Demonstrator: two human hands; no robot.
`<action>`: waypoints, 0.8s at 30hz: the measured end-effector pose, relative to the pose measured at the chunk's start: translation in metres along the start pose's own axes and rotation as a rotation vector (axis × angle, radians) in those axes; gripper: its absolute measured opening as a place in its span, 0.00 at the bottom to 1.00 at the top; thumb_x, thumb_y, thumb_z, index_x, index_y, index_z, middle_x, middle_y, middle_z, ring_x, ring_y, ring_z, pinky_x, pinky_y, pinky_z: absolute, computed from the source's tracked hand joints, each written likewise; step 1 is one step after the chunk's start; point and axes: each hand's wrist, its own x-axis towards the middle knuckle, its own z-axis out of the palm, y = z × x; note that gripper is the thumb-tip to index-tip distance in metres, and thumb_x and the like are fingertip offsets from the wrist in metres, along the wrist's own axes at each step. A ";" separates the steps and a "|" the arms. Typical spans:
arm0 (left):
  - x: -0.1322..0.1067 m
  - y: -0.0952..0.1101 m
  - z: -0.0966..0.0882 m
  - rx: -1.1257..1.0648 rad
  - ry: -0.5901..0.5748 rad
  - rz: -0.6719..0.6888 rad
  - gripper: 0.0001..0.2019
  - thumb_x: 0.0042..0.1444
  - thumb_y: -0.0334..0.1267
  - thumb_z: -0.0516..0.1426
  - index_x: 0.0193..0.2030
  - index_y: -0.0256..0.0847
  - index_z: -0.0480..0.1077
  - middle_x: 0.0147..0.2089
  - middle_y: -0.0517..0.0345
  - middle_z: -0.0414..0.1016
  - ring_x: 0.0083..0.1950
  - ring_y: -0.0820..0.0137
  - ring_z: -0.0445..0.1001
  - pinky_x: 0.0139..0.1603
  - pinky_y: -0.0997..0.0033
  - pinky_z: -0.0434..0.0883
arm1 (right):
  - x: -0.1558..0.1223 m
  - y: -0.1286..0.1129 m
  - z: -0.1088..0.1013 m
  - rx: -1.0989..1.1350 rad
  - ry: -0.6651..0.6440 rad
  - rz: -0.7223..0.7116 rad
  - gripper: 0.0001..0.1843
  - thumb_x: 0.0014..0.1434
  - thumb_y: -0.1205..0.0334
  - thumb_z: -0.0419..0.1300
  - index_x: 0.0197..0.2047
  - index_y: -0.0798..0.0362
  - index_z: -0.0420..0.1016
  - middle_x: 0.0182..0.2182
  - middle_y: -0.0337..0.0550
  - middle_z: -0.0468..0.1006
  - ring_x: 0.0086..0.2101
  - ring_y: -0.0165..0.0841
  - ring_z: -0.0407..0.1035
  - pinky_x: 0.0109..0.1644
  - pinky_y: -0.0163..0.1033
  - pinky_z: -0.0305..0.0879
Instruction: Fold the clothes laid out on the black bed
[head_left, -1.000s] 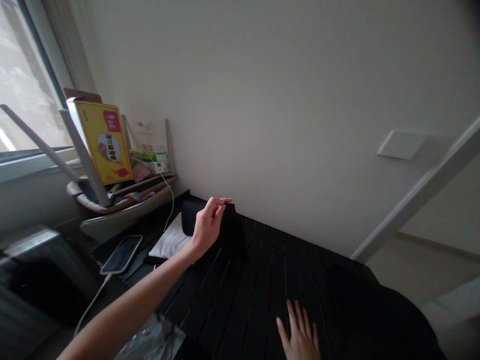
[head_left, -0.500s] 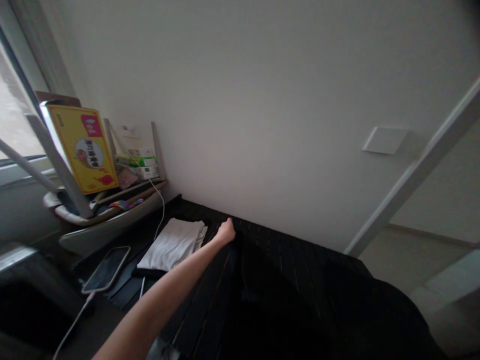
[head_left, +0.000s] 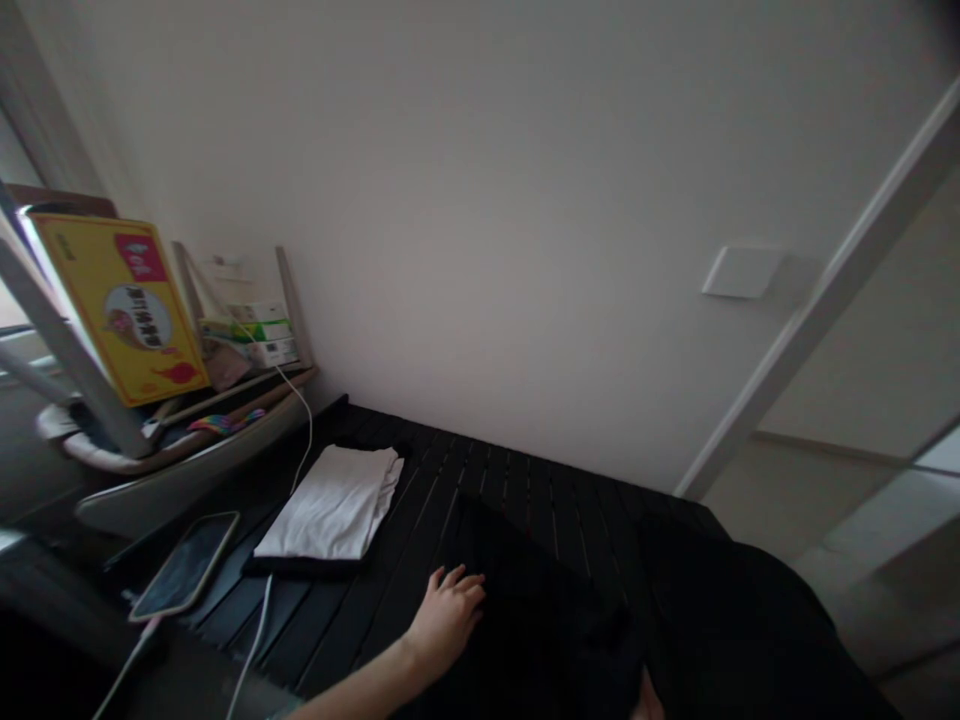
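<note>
A black cloth, seemingly a garment (head_left: 532, 590), lies loosely spread on the black slatted table (head_left: 420, 490). My left hand (head_left: 448, 612) rests on its left side, fingers spread and slightly bent, holding nothing visible. At the bottom edge of the view, only a small part of my right hand (head_left: 646, 700) shows beside the cloth; its fingers are mostly out of sight. Left of my left hand sits a folded white cloth (head_left: 334, 505) on top of a folded dark one (head_left: 300, 567).
A phone (head_left: 187, 562) with a white cable lies at the left. Beyond it, a chair-like rack (head_left: 202, 470) holds a yellow box (head_left: 124, 305) and small cartons (head_left: 266, 335). Another dark rounded shape (head_left: 750, 600) is at the right. A white wall (head_left: 510, 250) borders the table.
My left hand has come back toward me from the table's far edge, and its fingers have opened. The cloth's raised part has dropped lower. Part of my right hand now shows.
</note>
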 end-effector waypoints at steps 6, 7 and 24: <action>-0.006 0.007 -0.006 -0.045 0.068 -0.045 0.14 0.62 0.32 0.49 0.52 0.46 0.68 0.58 0.56 0.73 0.66 0.61 0.61 0.67 0.45 0.51 | 0.007 0.006 0.007 -0.064 -0.015 -0.011 0.19 0.62 0.51 0.57 0.53 0.50 0.70 0.52 0.47 0.72 0.48 0.40 0.69 0.50 0.51 0.69; -0.009 0.008 -0.007 -0.058 0.088 -0.062 0.14 0.62 0.31 0.49 0.51 0.45 0.68 0.55 0.55 0.74 0.64 0.62 0.64 0.68 0.47 0.51 | 0.008 0.008 0.011 -0.100 -0.025 -0.009 0.18 0.62 0.51 0.55 0.52 0.50 0.72 0.52 0.49 0.73 0.49 0.42 0.69 0.52 0.54 0.68; -0.094 0.000 -0.123 -0.028 0.523 -0.131 0.09 0.53 0.42 0.59 0.37 0.42 0.66 0.39 0.54 0.75 0.43 0.59 0.73 0.48 0.58 0.66 | 0.046 -0.051 -0.101 -0.779 -0.025 -0.919 0.32 0.51 0.73 0.45 0.55 0.45 0.75 0.48 0.43 0.79 0.59 0.52 0.61 0.64 0.74 0.26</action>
